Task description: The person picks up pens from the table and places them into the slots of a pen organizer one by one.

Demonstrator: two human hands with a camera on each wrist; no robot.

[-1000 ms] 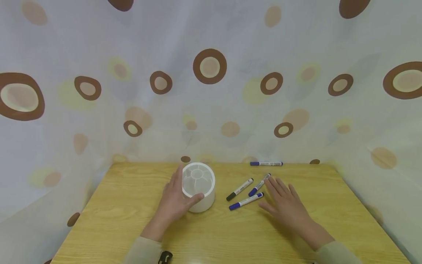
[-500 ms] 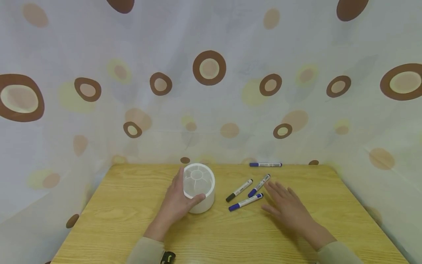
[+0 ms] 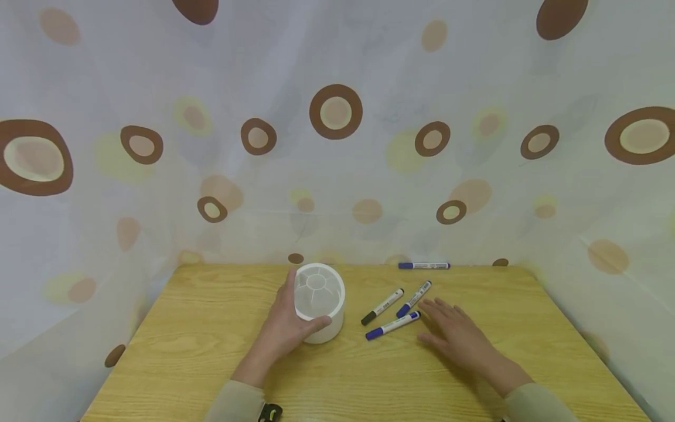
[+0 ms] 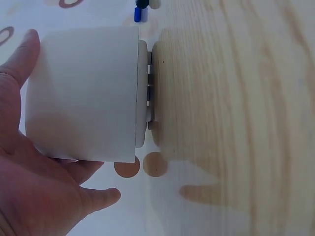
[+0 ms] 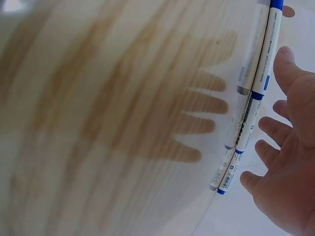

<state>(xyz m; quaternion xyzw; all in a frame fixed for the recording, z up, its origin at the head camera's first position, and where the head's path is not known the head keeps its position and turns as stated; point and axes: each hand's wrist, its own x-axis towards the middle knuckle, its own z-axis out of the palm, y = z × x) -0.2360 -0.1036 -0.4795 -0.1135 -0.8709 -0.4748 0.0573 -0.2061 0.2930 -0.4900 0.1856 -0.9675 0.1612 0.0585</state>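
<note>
Left hand (image 3: 285, 325) | grips holder (image 3: 328, 334) at rim (image 3: 343, 288) | gap to dark-capped marker (image 3: 385, 305)

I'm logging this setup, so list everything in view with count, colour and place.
Table: 1, yellowish wood-grain, across the lower view
Patterned backdrop: 1, whitish with brown, tan and yellow spots, behind and beside the table
Divided holder: 1, white, on the table near its middle
Blue-capped markers: 3, white barrels, one at the table's far edge, two nearer
Black-capped marker: 1, white barrel, right of the holder
Dark object: 1, mostly black, bottom edge, partly cut off
Sleeves: 2, beige, on the forearms
Left hand: 1, bare, around the holder
Right hand: 1, bare, beside the markers
</note>
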